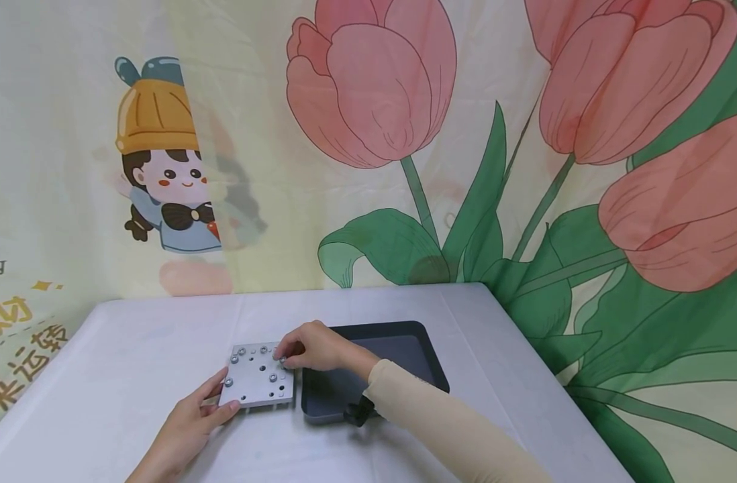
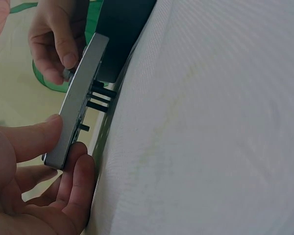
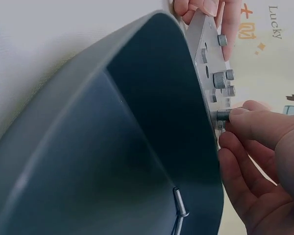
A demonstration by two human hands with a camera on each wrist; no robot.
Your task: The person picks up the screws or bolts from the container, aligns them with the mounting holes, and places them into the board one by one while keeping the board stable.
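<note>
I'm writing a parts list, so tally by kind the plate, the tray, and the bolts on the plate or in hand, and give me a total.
Metal plate: 1
Dark tray: 1
Bolts set in the plate: 5
Bolt pinched by the right hand: 1
Total: 8

The plate (image 1: 249, 379) is left of the tray (image 1: 399, 354).

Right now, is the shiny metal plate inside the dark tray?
No, the head view shows the left hand holding the metal plate to the left of the dark tray, not in it.
</note>
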